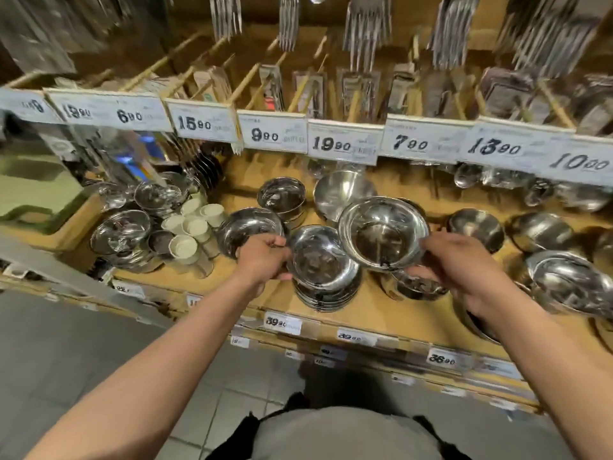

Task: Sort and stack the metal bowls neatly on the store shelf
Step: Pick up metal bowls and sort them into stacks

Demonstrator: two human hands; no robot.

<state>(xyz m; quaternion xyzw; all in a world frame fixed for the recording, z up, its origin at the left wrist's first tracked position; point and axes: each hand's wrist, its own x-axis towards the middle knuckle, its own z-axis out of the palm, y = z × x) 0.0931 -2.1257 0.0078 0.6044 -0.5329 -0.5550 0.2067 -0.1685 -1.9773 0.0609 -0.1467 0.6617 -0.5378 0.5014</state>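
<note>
A stack of shiny metal bowls point(323, 263) stands near the front of the wooden shelf point(371, 313). My left hand point(262, 257) grips the left rim of the stack's top bowl. My right hand point(461, 267) holds a larger metal bowl point(383, 232) by its right rim, tilted and lifted just right of the stack. Beneath that bowl another small bowl point(418, 285) sits on the shelf, partly hidden by my right hand.
More metal bowls lie around: left point(248, 227), behind point(282, 195), back centre point(343, 194), and to the right point(476, 227), point(570, 280). White cups point(194, 227) and lidded pots point(121, 232) stand at left. A price-tag rail point(345, 142) overhangs the shelf.
</note>
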